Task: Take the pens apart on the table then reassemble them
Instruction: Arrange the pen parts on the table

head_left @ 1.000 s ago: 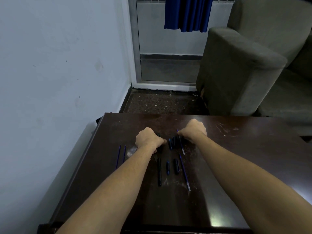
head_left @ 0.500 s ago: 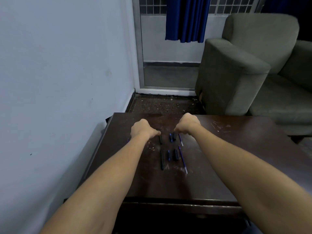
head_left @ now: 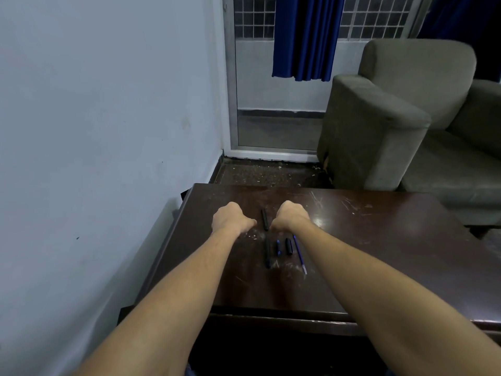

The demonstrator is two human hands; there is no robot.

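On the dark wooden table point(head_left: 379, 240) my left hand point(head_left: 231, 219) and my right hand point(head_left: 291, 215) rest as curled fists, knuckles away from me. A black pen barrel point(head_left: 265, 219) lies between them, and my right thumb is close to its near end. The fingers of both hands are hidden, so I cannot see whether either holds a part. Nearer to me lie a row of loose parts: a long black barrel point(head_left: 267, 252), a small blue piece point(head_left: 278, 246), a short black cap point(head_left: 289, 246) and a thin blue refill point(head_left: 299, 253).
A pale wall runs along the table's left side. A grey armchair point(head_left: 379, 126) stands beyond the far right corner. A glass door with a blue curtain point(head_left: 303, 36) is at the back. The tabletop is scratched, with white scuffs near the parts.
The view has tilted up and pulled back, so the table looks smaller. My hands have drawn closer together around the far barrel. The refills at the far left are now behind my left forearm.
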